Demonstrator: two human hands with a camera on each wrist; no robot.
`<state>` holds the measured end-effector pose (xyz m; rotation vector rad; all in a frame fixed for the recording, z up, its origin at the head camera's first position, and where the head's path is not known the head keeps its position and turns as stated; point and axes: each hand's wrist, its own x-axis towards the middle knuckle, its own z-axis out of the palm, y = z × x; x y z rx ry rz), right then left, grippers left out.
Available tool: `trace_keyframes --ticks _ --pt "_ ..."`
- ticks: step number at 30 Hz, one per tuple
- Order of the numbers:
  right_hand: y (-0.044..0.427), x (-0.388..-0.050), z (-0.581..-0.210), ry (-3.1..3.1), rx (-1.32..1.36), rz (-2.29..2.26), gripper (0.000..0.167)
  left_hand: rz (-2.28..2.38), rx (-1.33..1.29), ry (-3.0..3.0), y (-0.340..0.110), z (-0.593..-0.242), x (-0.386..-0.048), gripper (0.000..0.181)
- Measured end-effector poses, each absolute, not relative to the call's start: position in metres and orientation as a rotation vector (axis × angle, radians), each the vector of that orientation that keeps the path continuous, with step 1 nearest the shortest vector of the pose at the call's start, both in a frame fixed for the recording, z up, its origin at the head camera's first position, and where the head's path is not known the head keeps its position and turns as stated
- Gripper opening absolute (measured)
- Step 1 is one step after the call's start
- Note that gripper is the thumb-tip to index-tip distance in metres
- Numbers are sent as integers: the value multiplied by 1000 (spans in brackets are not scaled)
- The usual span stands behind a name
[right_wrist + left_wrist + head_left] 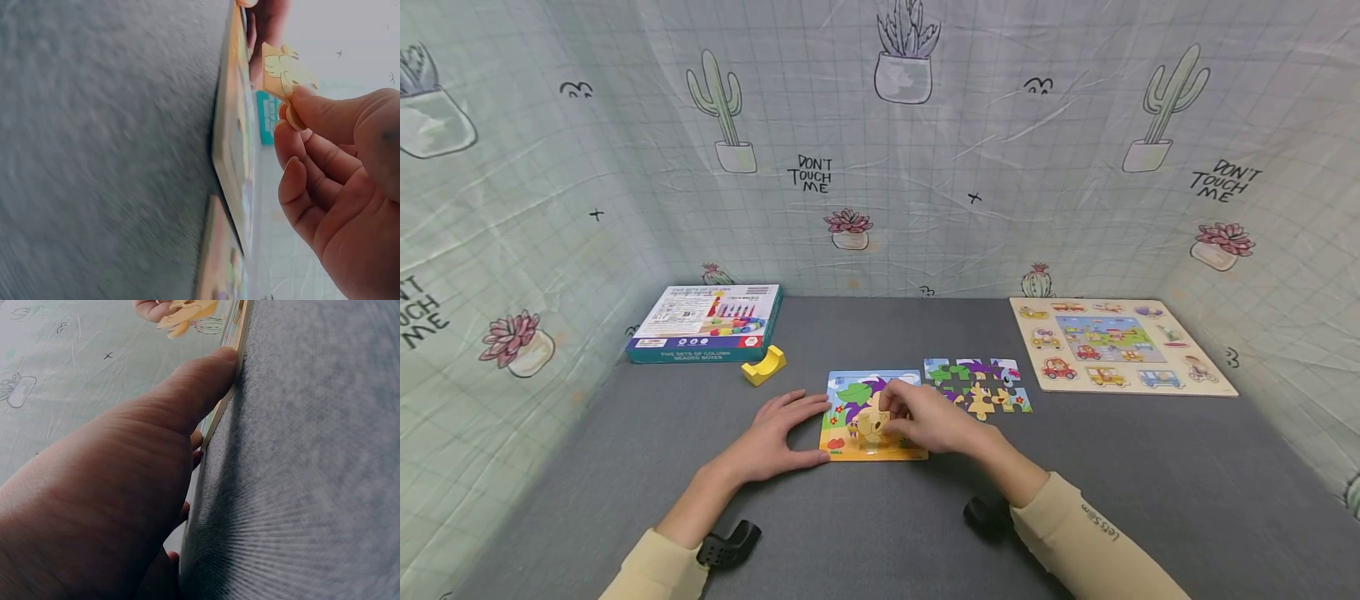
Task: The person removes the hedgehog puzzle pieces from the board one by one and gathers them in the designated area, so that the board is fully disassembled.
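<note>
A picture puzzle board (841, 455) lies flat on the grey table, showing a purple-haired cartoon figure. My left hand (781, 437) rests at its left side, fingers spread, with the thumb against the board edge in the left wrist view. Over the board, my right hand (931, 419) pinches a yellow-orange puzzle piece (282, 74) between thumb and fingers. The piece is raised above the board in the right wrist view. Just right of the board lies a group of loose puzzle pieces (981, 403), partly behind my right hand.
At the back left lies a boxed toy set (700, 333) with a teal edge, a yellow curved block (764, 367) near its corner. A wooden vehicle puzzle board (1037, 333) lies at the back right. Patterned cloth walls (925, 183) enclose the table.
</note>
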<state>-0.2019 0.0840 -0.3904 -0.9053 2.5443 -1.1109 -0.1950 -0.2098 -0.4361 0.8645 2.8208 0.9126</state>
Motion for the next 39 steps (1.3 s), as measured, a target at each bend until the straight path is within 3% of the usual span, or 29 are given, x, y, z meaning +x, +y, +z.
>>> trace_keyframes --ticks 19,39 --pt "133 -207 -381 2578 -858 -1175 17 896 846 2823 -209 -438 -196 77" --pt "196 -205 -394 2620 -810 -1119 18 893 848 2825 -209 -439 -197 77"
